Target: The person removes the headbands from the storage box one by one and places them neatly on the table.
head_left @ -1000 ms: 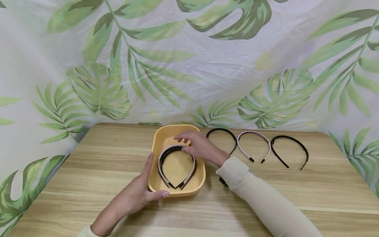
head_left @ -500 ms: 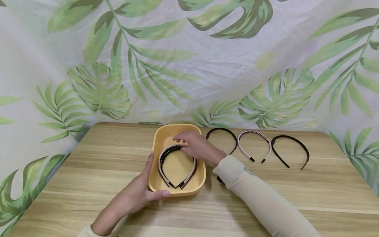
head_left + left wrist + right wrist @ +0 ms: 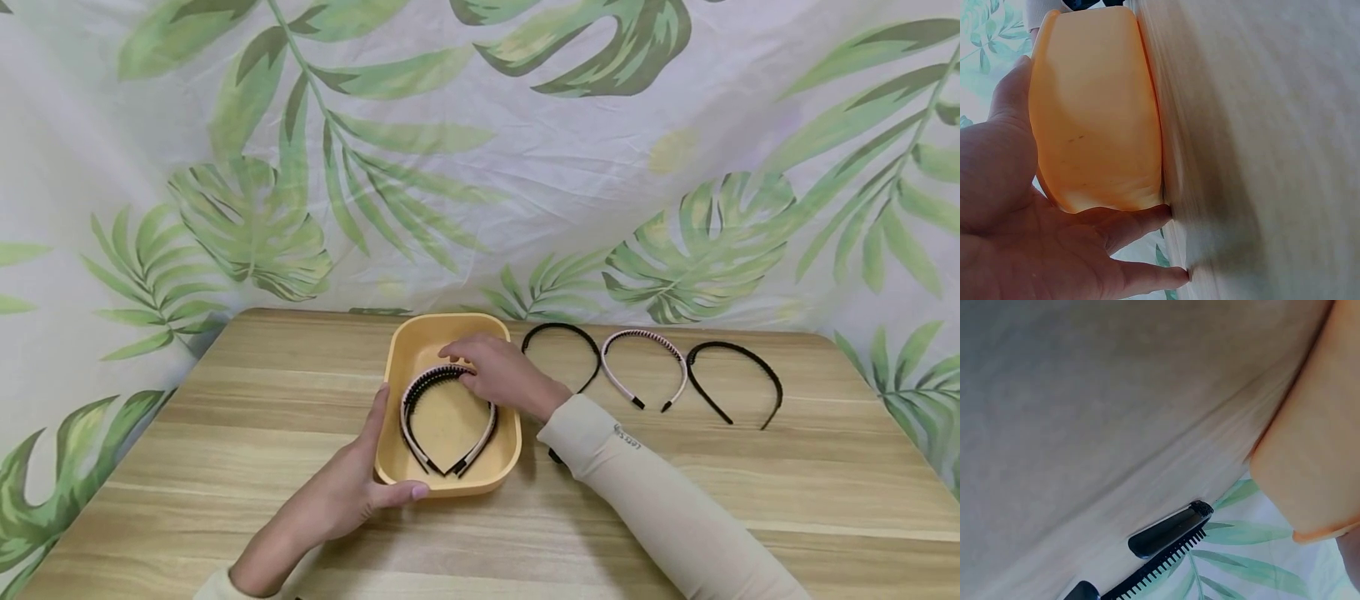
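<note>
A yellow-orange plastic bin (image 3: 388,367) stands on the table left of centre. Stacked headbands (image 3: 408,417), black and pale pink with toothed inner edges, lie inside it, open ends toward me. My left hand (image 3: 341,492) braces the bin's near left corner, thumb along the front wall and forefinger along the left side. In the left wrist view the fingers (image 3: 1141,228) extend past the bin's wall to the table. My right hand (image 3: 498,371) reaches over the right rim and pinches the top of the headbands, thumb on the inner side. The right wrist view shows mostly bin wall (image 3: 1316,444).
To the right of the bin, a black headband (image 3: 558,326), a pale pink headband (image 3: 645,334) and another black headband (image 3: 731,347) lie in a row at the back of the wooden table (image 3: 285,400). A leaf-printed cloth (image 3: 420,200) hangs directly behind.
The right sleeve has shifted slightly to the left. Both hands stay where they were on the bin and headbands.
</note>
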The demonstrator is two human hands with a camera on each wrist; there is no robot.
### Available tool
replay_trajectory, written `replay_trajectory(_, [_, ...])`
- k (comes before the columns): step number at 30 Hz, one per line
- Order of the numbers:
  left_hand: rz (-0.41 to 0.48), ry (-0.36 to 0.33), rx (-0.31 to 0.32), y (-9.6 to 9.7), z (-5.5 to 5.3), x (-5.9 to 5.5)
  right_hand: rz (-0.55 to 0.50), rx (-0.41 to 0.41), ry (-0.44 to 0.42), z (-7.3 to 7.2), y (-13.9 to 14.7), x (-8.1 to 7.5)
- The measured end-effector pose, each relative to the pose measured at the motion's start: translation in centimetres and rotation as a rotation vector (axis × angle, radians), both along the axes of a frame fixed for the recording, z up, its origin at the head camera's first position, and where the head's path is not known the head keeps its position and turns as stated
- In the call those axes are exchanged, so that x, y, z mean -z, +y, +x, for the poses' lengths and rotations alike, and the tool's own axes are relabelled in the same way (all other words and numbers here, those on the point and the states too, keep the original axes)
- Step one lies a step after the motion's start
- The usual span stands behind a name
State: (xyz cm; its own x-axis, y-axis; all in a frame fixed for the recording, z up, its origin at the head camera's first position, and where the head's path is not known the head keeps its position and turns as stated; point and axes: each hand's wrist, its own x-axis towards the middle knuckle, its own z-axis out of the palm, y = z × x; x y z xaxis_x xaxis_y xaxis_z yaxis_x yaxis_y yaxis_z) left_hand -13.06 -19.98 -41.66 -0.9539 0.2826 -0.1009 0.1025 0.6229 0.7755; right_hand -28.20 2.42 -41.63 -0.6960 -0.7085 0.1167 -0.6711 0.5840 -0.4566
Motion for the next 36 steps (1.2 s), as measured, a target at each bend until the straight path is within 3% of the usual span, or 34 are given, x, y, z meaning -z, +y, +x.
replay_trajectory(27, [-0.006, 0.026, 0.002, 0.01, 0.07, 0.05, 0.041, 0.022, 0.023, 0.08, -0.13, -0.06])
replay_trajectory(36, [-0.008, 0.023, 0.001, 0.00, 0.04, 0.08, -0.002, 0.027, 0.053, -0.06, -0.15, 0.15])
